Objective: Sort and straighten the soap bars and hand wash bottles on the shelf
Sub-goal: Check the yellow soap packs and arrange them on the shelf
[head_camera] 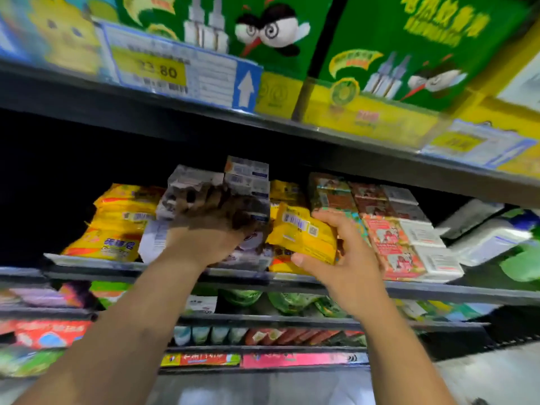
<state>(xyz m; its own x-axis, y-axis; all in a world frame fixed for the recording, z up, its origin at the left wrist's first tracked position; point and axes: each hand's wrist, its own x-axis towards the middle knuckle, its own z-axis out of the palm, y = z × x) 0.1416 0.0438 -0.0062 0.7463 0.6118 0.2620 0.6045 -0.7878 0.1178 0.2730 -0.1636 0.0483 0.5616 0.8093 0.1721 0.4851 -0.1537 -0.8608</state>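
1. Right hand (344, 252) grips a yellow soap pack (304, 232), fingers curled over its top edge and thumb under the bottom edge. Pack is tilted, barcode side facing the camera.
2. Left hand (210, 226) is just left of the yellow soap pack, fingers wrapped onto grey-white soap boxes (190, 194). Fingertips are dark and blurred, so exact finger placement can't be read.
3. More grey-white boxes (247, 176) are stacked up-left of the yellow soap pack, touching the ones in the left hand.
4. Both hands work at the soap shelf (438, 290), whose front rail runs just below the yellow soap pack.
5. Yellow soap bags (117, 223) are piled well left of the yellow soap pack, past the left hand, and slumped.
6. Pink-and-white soap boxes (409, 247) lie in rows just right of the yellow soap pack, partly behind the right hand.
7. Brown soap boxes (330, 194) are above the yellow soap pack, further back.
8. White packs (482, 238) are far right of it, blurred.
9. Green cartons with a mosquito cartoon (263, 33) are on the shelf above it; price tag reading 23.80 (157, 68) is up-left.
10. Green packets (292, 302) are on the shelf below it.
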